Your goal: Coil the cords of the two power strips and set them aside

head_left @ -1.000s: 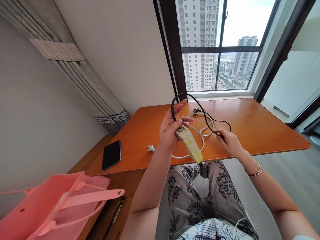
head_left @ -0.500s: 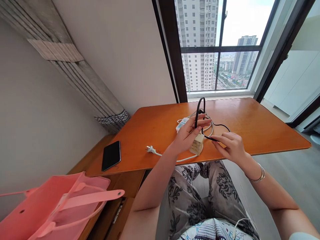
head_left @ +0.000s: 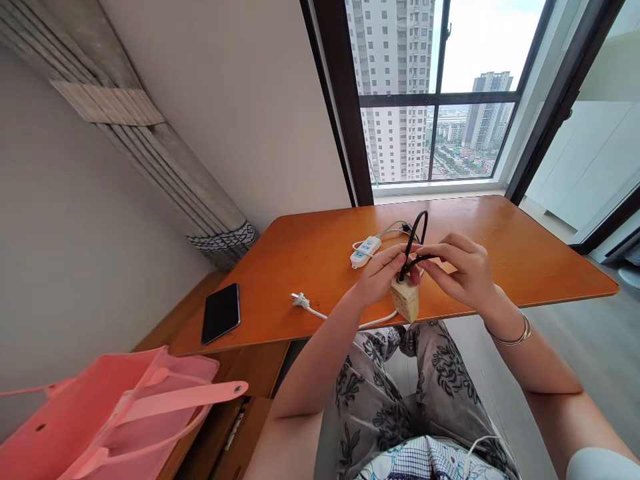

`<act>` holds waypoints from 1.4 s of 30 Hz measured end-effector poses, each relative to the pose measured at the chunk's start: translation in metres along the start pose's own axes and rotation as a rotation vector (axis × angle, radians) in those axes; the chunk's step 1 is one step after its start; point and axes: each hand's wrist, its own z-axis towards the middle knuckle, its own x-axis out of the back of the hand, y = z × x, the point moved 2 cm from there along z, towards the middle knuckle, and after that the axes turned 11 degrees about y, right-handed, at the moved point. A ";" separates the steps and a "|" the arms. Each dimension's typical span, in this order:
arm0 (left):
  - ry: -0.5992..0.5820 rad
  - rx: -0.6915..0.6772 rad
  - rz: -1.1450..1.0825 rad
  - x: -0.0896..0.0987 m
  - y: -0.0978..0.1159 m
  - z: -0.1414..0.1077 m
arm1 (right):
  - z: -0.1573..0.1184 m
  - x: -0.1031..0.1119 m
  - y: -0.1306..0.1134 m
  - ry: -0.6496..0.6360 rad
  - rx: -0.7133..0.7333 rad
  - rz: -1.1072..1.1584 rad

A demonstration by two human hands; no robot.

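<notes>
Black cord sticks out of a cream block and bends up in a loop, over the near side of the brown table. I see the left hand holding the cord close to the block, and the right hand pinching the cord with its fingertips. I can't tell if the block touches the table. A white power strip lies just past the left hand. Farther left are a white plug and a black phone.
</notes>
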 end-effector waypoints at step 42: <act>0.110 0.035 -0.429 0.024 0.032 -0.024 | 0.029 -0.011 0.120 0.280 -0.326 -0.436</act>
